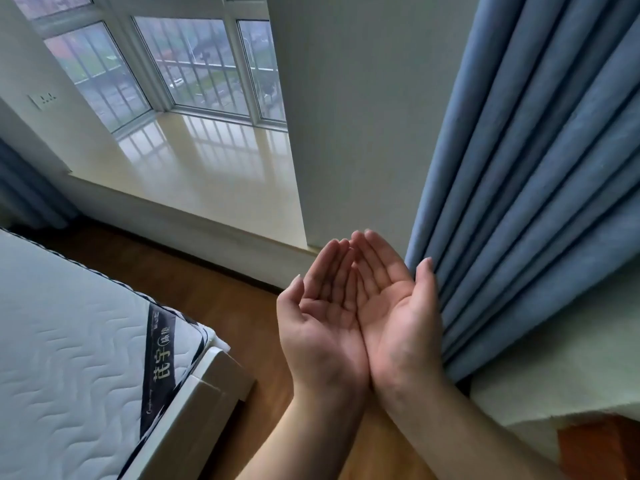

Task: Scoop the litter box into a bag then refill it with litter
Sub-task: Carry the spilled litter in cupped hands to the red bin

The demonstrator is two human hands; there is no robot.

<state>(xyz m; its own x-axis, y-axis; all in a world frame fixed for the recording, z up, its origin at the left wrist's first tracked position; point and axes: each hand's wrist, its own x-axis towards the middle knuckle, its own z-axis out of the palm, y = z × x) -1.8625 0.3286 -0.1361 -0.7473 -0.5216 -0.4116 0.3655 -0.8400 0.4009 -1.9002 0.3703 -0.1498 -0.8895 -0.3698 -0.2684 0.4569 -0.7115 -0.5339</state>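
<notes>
- Head view: wooden floor point(221, 299), glossy cream window ledge point(207, 168) under a barred window point(194, 67), pale wall point(363, 116).
- Blue curtain point(540, 188) in soft vertical folds at right; quilted white mattress point(62, 358) with dark label at left.
- Left hand point(323, 327) and right hand point(394, 306) cupped palm-up, edges touching, fingers straight, holding nothing.
- Litter box, bag, litter: nowhere in view.

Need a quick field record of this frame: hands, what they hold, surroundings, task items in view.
left hand: open, palm up, empty
right hand: open, palm up, empty, edge against the left
pose: cupped together above the wood floor
right of hands: blue curtain
lower left: mattress corner
background: bay window, sill
litter box, bag, scoop: not in view
</notes>
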